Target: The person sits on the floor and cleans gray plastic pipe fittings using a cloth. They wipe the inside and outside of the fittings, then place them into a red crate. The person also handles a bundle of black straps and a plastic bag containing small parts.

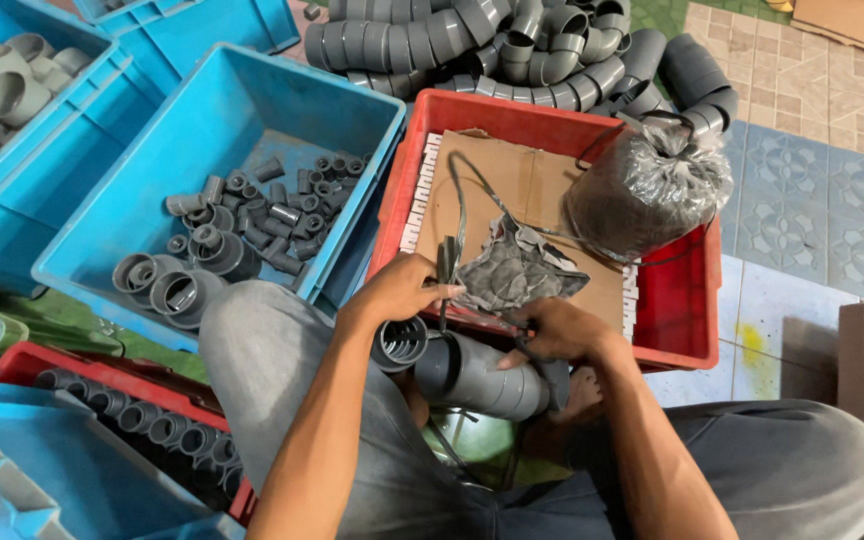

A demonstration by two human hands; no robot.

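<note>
My left hand [398,290] pinches a thin dark rubber strap [448,262] just above a row of grey plastic pipe fittings [472,372] lying across my lap. My right hand [554,330] grips the other end of the strap against the right side of that row. The strap's loose length curls upward over a sheet of cardboard [512,185]. A pile of cut rubber scraps [514,268] lies on the cardboard, right behind my hands. My grey trousers [272,350] frame the fittings on both sides.
A red crate [680,300] holds the cardboard and a tied clear bag of dark parts [647,190]. A blue crate [232,110] of small grey fittings sits left. Bundled grey elbows [512,45] lie behind. Another red crate [102,385] of fittings is at lower left, tiled floor [812,200] at right.
</note>
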